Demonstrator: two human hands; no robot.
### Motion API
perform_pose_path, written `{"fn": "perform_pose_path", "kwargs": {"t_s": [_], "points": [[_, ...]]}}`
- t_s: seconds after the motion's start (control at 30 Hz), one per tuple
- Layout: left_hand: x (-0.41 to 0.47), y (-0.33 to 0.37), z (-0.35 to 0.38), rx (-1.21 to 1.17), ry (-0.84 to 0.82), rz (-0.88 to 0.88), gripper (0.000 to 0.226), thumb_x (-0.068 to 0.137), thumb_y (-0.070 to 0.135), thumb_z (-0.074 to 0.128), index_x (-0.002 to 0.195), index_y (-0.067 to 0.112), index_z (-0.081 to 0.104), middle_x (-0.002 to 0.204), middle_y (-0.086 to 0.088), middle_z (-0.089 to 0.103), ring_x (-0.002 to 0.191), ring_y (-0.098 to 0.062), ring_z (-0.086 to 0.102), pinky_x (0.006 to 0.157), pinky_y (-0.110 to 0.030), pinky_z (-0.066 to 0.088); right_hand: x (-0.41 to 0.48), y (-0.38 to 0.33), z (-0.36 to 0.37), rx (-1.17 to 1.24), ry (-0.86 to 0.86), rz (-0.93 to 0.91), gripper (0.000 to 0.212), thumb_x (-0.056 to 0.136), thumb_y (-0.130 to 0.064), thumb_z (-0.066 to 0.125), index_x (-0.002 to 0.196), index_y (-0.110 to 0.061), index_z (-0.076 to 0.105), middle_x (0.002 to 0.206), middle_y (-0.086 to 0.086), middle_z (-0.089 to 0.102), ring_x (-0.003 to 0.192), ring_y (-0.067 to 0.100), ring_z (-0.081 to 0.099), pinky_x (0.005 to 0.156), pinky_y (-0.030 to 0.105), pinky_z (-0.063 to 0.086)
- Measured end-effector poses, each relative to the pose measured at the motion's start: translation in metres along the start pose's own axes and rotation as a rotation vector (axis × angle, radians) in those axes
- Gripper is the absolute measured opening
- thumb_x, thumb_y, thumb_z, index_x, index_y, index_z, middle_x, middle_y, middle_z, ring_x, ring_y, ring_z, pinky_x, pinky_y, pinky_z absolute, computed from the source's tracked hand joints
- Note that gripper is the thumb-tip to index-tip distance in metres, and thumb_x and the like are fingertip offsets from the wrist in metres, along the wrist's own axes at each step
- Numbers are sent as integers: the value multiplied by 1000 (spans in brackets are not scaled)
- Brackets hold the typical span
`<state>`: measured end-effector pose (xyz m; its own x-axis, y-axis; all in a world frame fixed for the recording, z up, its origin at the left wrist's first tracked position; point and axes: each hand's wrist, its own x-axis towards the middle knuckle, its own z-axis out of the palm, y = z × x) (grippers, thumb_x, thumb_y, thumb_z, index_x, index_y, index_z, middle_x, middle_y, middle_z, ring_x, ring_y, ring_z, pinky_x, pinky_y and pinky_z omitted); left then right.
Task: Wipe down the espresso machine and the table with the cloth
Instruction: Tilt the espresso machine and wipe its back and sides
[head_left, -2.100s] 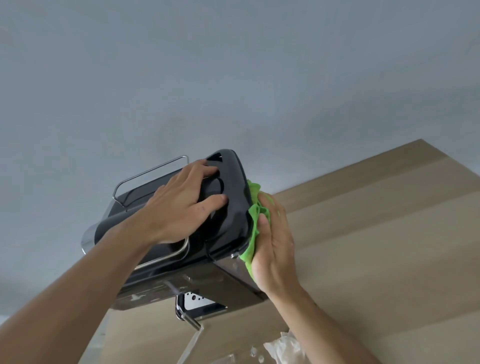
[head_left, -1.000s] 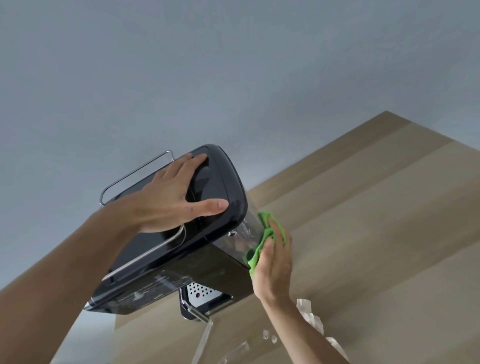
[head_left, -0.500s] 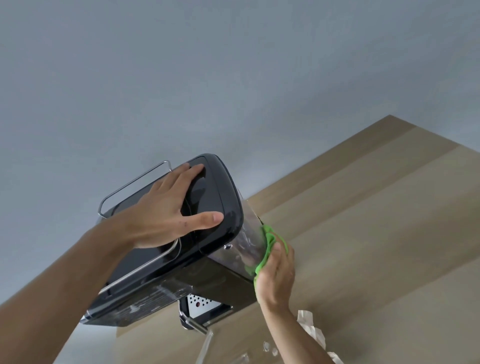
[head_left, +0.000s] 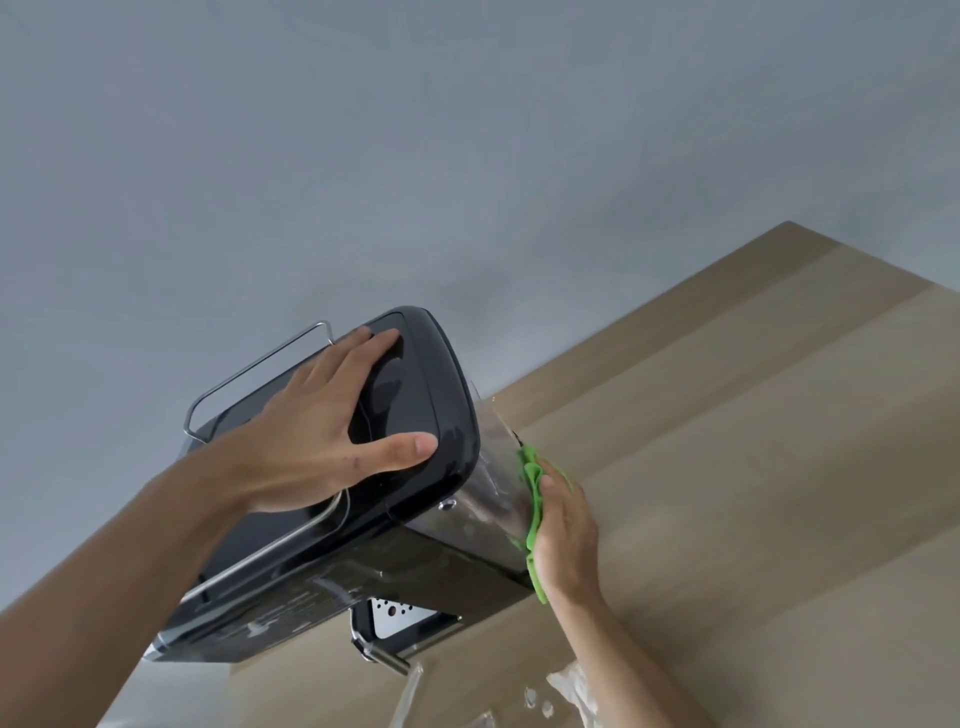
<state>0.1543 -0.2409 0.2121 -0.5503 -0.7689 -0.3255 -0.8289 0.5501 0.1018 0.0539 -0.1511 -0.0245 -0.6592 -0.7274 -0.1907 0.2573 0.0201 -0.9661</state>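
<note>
Head view: right hand (head_left: 566, 540) pressing cloth (head_left: 531, 480) flat has slid lower on espresso machine (head_left: 447, 415); left hand (head_left: 311, 447) stays spread atop.

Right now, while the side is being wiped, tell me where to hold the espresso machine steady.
Hold the espresso machine by its broad black top, from above. That face is wide and smooth enough for a spread palm, as the left hand shows, and probably braces against the right hand pressing the cloth on the shiny side wall.
</note>
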Motion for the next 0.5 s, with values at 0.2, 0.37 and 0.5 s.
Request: {"fn": "perform_pose_path", "kwargs": {"t_s": [0.2,0.37,0.5], "points": [[-1,0,0,17,8,-2,111,54,94,35,147,48,-5,158,23,-5,146,-5,0,118,-48,15,-9,-59,13,19,-86,-241,58,89,-52,25,130,-26,56,130,-10,54,122,0,47,103,13,34],[-3,0,-1,28,11,1,110,52,97,32,144,53,-8,156,26,-8,145,-3,-2,118,-48,15,14,-28,-5,-99,-255,-263,47,92,-48,24,132,-37,45,139,-8,50,131,3,41,112,30,32],[-4,1,-1,23,6,-19,109,49,99,32,140,58,-10,153,33,-12,144,0,-3,119,-46,14,25,-10,-12,-141,-336,-56,46,88,-56,24,131,-44,38,142,-15,45,135,1,34,115,39,27]]}}
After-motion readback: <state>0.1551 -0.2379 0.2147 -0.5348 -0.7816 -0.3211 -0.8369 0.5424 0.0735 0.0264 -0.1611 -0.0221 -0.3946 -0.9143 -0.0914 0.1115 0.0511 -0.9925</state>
